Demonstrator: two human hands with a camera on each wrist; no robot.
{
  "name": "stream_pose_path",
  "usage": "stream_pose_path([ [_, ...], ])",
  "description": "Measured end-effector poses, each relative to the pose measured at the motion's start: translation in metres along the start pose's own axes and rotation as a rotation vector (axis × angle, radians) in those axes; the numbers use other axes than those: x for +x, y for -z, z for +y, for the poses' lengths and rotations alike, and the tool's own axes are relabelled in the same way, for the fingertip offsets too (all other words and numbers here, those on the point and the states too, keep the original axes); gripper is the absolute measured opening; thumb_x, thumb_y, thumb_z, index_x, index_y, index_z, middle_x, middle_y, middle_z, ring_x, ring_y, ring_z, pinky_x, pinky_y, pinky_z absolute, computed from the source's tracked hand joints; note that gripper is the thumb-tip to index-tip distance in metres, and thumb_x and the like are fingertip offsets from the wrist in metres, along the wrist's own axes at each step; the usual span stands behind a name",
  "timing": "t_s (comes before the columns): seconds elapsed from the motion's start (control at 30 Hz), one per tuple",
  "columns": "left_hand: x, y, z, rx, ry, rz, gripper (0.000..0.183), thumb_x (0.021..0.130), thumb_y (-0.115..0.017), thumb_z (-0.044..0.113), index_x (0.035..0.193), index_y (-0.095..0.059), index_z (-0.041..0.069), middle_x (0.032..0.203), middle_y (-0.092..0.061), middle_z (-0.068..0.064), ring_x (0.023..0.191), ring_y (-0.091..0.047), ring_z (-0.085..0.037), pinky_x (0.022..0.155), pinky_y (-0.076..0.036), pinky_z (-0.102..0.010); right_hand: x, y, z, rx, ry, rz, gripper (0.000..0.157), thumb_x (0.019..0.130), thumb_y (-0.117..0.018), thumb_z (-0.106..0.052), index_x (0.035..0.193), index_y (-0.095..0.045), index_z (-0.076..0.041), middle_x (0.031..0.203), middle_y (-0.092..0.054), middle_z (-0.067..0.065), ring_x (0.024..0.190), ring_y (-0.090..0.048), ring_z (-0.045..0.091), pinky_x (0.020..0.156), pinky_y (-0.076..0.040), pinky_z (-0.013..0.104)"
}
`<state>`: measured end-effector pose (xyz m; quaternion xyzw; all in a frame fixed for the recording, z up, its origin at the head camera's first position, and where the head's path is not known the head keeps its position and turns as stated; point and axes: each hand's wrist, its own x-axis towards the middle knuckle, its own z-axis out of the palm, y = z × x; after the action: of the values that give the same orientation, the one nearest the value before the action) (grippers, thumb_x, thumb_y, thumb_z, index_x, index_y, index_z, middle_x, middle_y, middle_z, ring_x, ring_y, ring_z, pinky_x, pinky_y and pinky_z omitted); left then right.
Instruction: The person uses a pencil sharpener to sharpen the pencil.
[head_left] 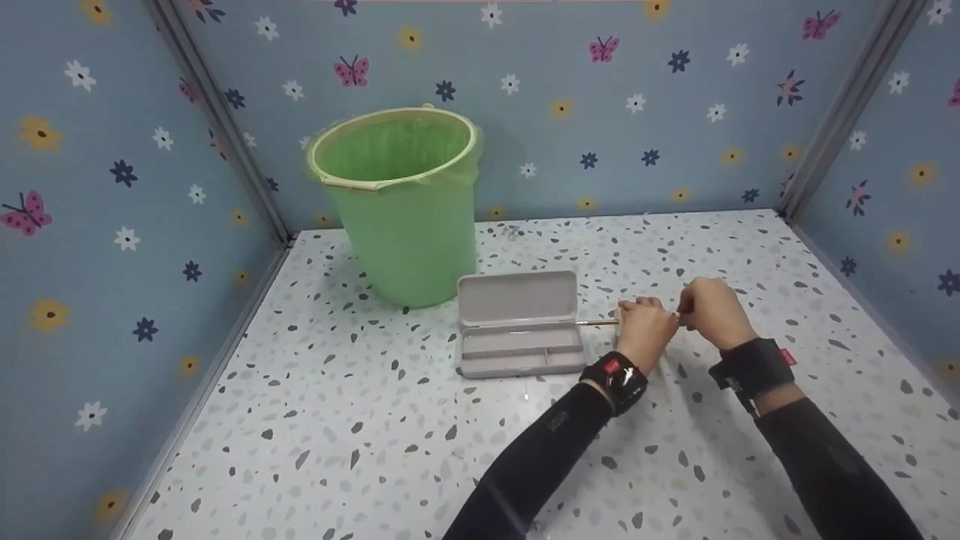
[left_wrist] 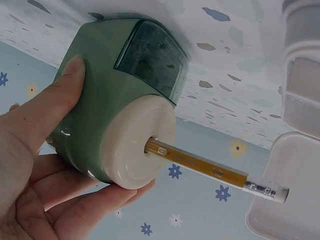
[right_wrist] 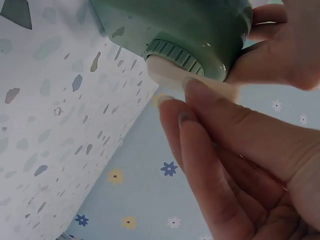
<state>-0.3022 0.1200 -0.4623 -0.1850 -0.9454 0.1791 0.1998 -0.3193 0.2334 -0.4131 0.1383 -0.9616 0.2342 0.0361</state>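
My left hand (head_left: 646,328) grips a green pencil sharpener (left_wrist: 97,75) with a cream front and a see-through shavings window (left_wrist: 152,60). A yellow pencil (left_wrist: 200,164) is stuck in the front hole, its silver ferrule and eraser end pointing out. In the head view the pencil shows as a thin rod pointing left from the hand, near the pencil case. On the sharpener's other end sits a cream crank handle (right_wrist: 170,72) beside a ribbed green knob. My right hand (head_left: 712,309) pinches the crank between thumb and fingertips, which partly cover it.
An open pencil case (head_left: 517,296) with a divided tray lies left of my hands. Behind it, a tall green bucket (head_left: 412,232) lined with a bag stands at the back left. Flower-patterned walls (head_left: 555,150) enclose the speckled tabletop (head_left: 360,420).
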Motion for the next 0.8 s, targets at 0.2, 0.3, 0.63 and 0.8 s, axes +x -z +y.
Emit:
stream_pose_path([
  [0.2,0.0,-0.001,-0.001,0.03,-0.021,0.009,0.041,0.103,-0.039,0.019,0.135,-0.06,0.031,0.111,-0.071,0.001,0.099,-0.068,-0.016,0.079,-0.058,-0.039,0.015,-0.008,0.003,-0.042,0.028,0.119,0.007,0.076,-0.071,0.012,0.072,-0.067,0.008,0.07,-0.067,0.022,0.062,-0.063,0.03,0.06,-0.052,0.044],
  [0.3,0.0,0.001,-0.001,0.044,-0.026,0.005,0.043,0.102,-0.039,0.017,0.139,-0.057,0.026,0.109,-0.071,0.001,0.097,-0.067,-0.015,0.079,-0.058,-0.038,0.024,-0.014,0.009,-0.06,0.049,0.154,0.005,0.076,-0.071,0.012,0.074,-0.068,0.008,0.072,-0.067,0.023,0.065,-0.062,0.034,0.064,-0.051,0.048],
  [0.63,0.001,0.0,-0.006,0.056,-0.05,0.029,0.034,0.1,-0.042,0.01,0.117,-0.071,0.013,0.104,-0.071,0.001,0.088,-0.067,-0.014,0.078,-0.06,-0.037,0.044,-0.038,0.029,-0.077,0.054,0.14,0.01,0.078,-0.064,0.013,0.072,-0.068,0.007,0.069,-0.065,0.02,0.063,-0.057,0.031,0.06,-0.047,0.043],
  [0.8,-0.001,-0.002,-0.006,0.053,-0.064,0.019,0.034,0.098,-0.044,0.009,0.115,-0.073,0.014,0.107,-0.072,0.0,0.09,-0.067,-0.015,0.079,-0.06,-0.037,0.042,-0.054,0.038,-0.084,0.071,0.091,0.018,0.077,-0.057,0.014,0.067,-0.068,0.004,0.061,-0.061,0.013,0.057,-0.048,0.025,0.053,-0.035,0.031],
])
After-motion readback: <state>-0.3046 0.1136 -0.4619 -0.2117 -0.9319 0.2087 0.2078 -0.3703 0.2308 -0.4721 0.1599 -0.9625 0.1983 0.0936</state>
